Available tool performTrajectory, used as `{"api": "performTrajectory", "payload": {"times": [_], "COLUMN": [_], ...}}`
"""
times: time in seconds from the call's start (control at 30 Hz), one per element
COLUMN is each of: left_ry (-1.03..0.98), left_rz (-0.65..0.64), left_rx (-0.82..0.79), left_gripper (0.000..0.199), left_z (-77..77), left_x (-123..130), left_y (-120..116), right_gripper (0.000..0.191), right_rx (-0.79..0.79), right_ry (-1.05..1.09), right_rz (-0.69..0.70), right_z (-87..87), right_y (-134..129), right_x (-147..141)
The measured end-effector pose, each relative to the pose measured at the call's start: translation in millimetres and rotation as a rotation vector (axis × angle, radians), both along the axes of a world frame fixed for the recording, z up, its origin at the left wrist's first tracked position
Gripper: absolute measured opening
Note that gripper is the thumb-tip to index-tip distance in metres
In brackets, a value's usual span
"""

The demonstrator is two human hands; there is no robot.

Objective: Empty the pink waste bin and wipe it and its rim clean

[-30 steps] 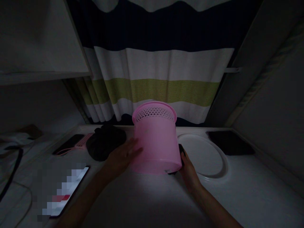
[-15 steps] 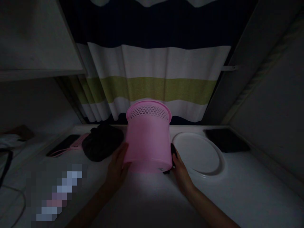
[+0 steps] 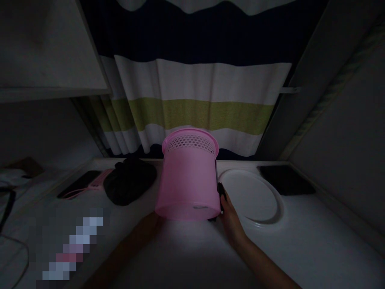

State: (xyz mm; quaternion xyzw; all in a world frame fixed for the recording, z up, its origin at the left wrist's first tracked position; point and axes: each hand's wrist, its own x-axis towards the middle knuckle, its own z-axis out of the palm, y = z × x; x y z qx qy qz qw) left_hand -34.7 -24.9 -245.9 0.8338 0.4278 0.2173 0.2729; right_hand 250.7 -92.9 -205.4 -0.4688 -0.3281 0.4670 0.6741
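A pink plastic trash bin (image 3: 190, 176) is tipped, with its rim and honeycomb-holed band toward the curtain and its base toward me. My left hand (image 3: 153, 222) is at the lower left edge of the base, its fingers hidden behind the bin. On the right side, my right hand (image 3: 229, 212) grips the bin's wall. Something black (image 3: 221, 192) lies between that hand and the bin, and a bit more shows under the base; I cannot make out what it is. Just right of this hand lies a white round lid or tray (image 3: 252, 196).
A crumpled black plastic bag (image 3: 130, 180) sits left of the bin. Behind it are a pink slotted item (image 3: 100, 180) and a dark flat object (image 3: 81, 182). A black flat item (image 3: 285, 179) rests at the back right. A striped curtain (image 3: 186, 80) hangs behind the white tabletop (image 3: 192, 257).
My left hand has slid from the bin's left side down to beneath its base edge. The bin has shifted slightly to the right; my right hand keeps its hold.
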Motion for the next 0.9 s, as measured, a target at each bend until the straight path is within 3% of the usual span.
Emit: {"api": "performTrajectory", "payload": {"times": [0.07, 0.13, 0.2, 0.23, 0.3, 0.37, 0.53, 0.73, 0.9], "left_ry": [0.148, 0.222, 0.056, -0.082, -0.302, -0.333, -0.308, -0.39, -0.528], "left_rz": [-0.135, -0.036, 0.234, 0.304, 0.287, 0.24, 0.291, 0.312, 0.279], "left_rx": [-0.016, 0.042, 0.211, 0.237, 0.153, 0.114, 0.101, 0.003, -0.042], "left_gripper": [0.033, 0.036, 0.046, 0.05, 0.055, 0.063, 0.078, 0.073, 0.068], "left_z": [25.6, 56.9, 84.7, 95.0, 106.5, 108.1, 99.9, 89.3, 65.5], "left_x": [-14, -23, -21, -16, -1, 17, 46, 56, 52], "left_y": [12, 23, 28, 28, 23, 14, -2, -7, 5], "right_gripper": [0.051, 0.053, 0.054, 0.055, 0.055, 0.055, 0.055, 0.046, 0.047], "right_rx": [-0.063, -0.09, -0.087, -0.081, -0.072, -0.066, 0.052, 0.2, 0.18], "right_ry": [0.029, 0.049, 0.063, 0.066, 0.062, 0.043, -0.149, -0.459, -0.467], "right_rz": [0.016, 0.031, 0.037, 0.036, 0.045, 0.064, 0.069, -0.002, 0.004], "right_z": [3.6, 5.9, 7.2, 7.9, 10.5, 15.5, 33.8, 48.5, 45.0], "right_y": [0, 1, 2, 2, 3, 3, -1, -8, -13], "right_x": [-2, -4, -7, -8, -11, -14, -24, -23, -15]}}
